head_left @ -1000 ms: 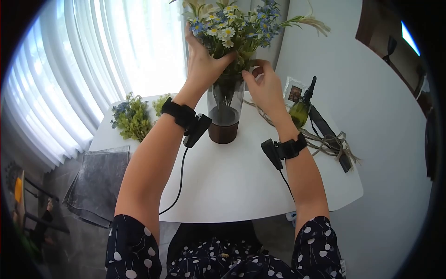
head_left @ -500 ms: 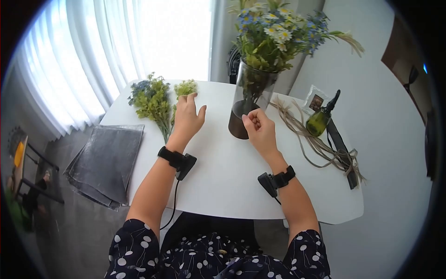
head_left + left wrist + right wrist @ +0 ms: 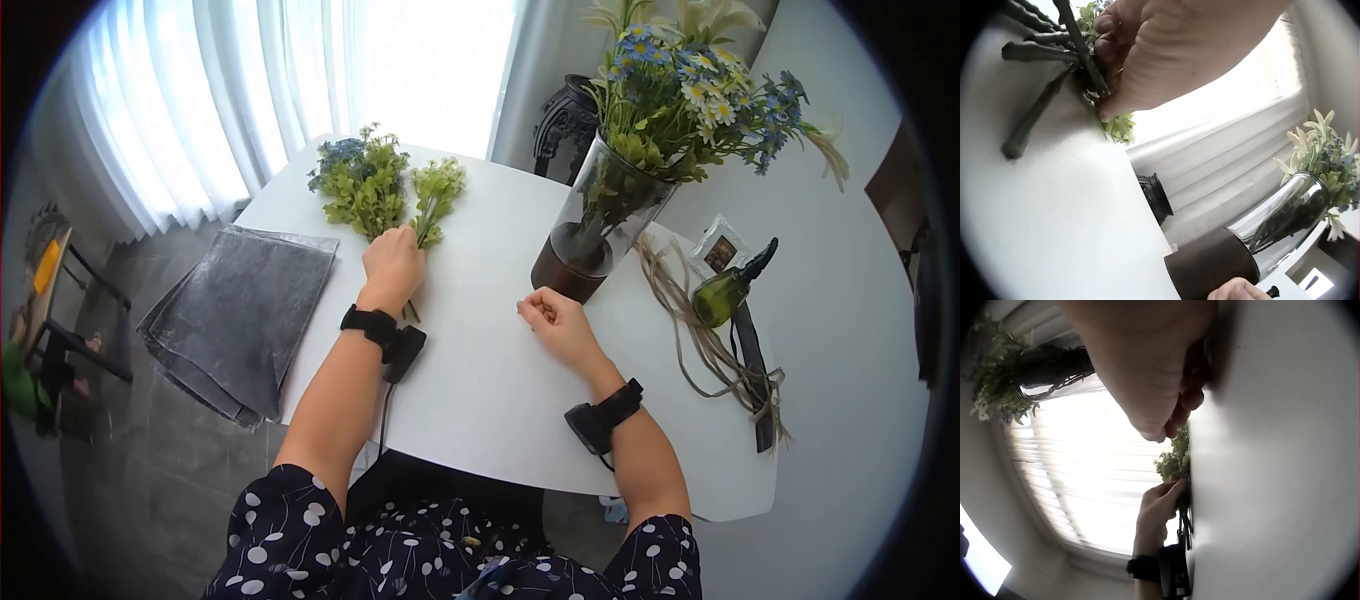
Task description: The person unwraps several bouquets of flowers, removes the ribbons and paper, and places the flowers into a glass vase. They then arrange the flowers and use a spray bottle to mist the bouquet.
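My left hand (image 3: 393, 268) grips the stems (image 3: 1079, 53) of greenery lying on the table, thumb and fingers closed round them. Several stem ends stick out below the hand. Beyond the fingers lie a leafy bunch with blue flowers (image 3: 362, 185) and a lighter green sprig (image 3: 437, 195); I cannot tell which of them the gripped stems belong to. My right hand (image 3: 562, 325) rests low over the tabletop, fingers loosely curled and holding nothing. Just past it stands a tall glass vase (image 3: 615, 205) with a dark brown base, full of daisies and blue flowers (image 3: 700, 95).
On the white table (image 3: 480, 390), grey-brown ribbon strands (image 3: 690, 330), a green spray bottle (image 3: 722, 298), a small picture frame (image 3: 720, 250) and a dark strip (image 3: 752, 380) lie at the right. Dark grey sheets (image 3: 250, 310) overhang the left edge. A curtain (image 3: 250, 90) hangs behind.
Both hands have left the vase's flowers. The left hand has come down to the greenery and taken hold of stems; the right has lowered to the tabletop. The head view has turned left.
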`<control>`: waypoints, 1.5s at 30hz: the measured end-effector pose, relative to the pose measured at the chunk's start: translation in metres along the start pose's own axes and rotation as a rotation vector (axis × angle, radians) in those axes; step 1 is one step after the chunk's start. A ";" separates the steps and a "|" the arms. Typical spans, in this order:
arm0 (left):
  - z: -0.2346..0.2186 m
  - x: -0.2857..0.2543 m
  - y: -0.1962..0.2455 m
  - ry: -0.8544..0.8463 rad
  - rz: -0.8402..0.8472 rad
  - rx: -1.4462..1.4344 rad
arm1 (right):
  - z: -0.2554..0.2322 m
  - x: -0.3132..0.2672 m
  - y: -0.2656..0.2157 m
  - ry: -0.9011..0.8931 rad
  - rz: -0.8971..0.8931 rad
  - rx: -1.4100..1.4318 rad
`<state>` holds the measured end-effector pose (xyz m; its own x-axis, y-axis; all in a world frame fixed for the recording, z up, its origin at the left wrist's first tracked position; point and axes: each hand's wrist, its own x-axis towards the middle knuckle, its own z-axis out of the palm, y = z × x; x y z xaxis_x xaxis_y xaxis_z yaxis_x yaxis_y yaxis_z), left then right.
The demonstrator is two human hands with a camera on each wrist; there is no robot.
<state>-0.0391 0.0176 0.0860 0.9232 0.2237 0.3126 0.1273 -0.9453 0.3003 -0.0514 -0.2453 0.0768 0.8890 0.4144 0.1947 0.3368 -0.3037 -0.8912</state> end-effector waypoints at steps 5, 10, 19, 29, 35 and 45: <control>-0.002 -0.007 0.002 0.146 0.020 -0.115 | -0.001 -0.002 -0.001 -0.053 -0.028 -0.053; -0.013 -0.006 0.017 0.331 -0.057 -0.512 | -0.003 -0.005 -0.008 -0.093 -0.006 -0.095; -0.040 -0.020 0.050 0.339 0.313 -1.297 | -0.001 -0.005 -0.008 -0.076 -0.103 -0.117; -0.066 -0.069 0.108 0.235 0.732 -1.065 | -0.015 -0.020 -0.084 0.354 -0.557 0.150; -0.079 -0.076 0.125 0.114 0.864 -0.991 | -0.040 -0.043 -0.103 0.365 -0.616 0.094; -0.117 0.045 0.171 0.204 0.544 -1.035 | -0.106 -0.081 -0.147 0.685 -0.792 0.040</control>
<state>-0.0184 -0.1066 0.2566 0.6786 -0.0258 0.7341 -0.7042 -0.3072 0.6401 -0.1398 -0.3249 0.2351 0.4085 -0.0957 0.9077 0.8998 -0.1243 -0.4181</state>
